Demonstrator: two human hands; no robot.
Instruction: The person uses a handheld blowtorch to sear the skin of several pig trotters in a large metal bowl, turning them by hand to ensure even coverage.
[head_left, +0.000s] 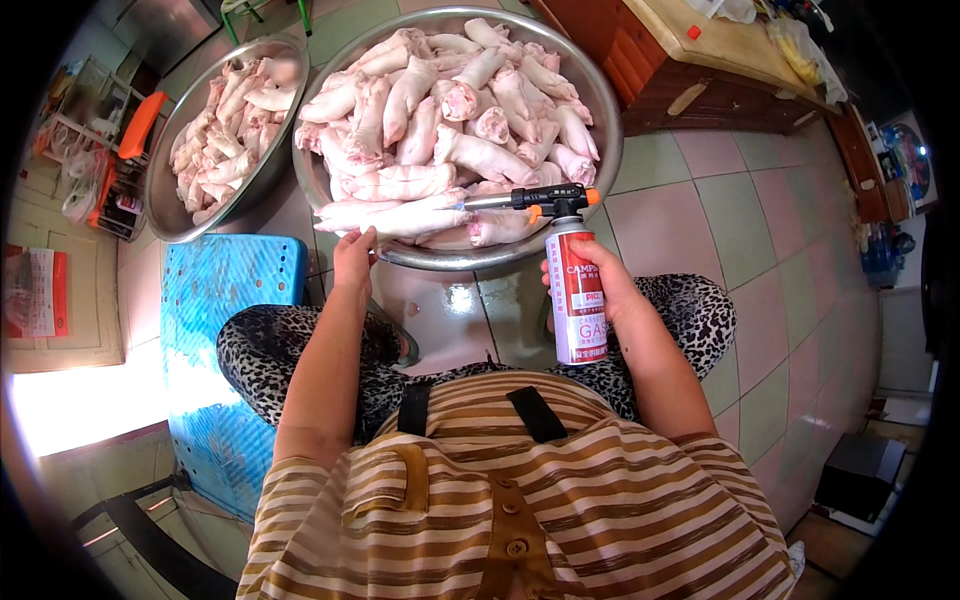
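Observation:
My right hand (606, 276) grips a red and white gas canister (576, 307), held upright. Screwed on top is a black blowtorch head (551, 199) with orange parts, its metal nozzle pointing left. A faint bluish tint shows at the nozzle's tip, close to the cut end of a pale pig's trotter (420, 220). My left hand (354, 261) pinches that trotter by its left end, at the near rim of a large metal basin (616, 142). Heaped inside the basin are several more pig's trotters (480, 154).
A second metal basin (161, 217) with trotters (225, 142) stands at the far left. Beside my left knee is a blue plastic table or stool (232, 277). A wooden cabinet (652, 82) stands beyond the basin at the right. Tiled floor (750, 225) stretches along the right side and looks wet.

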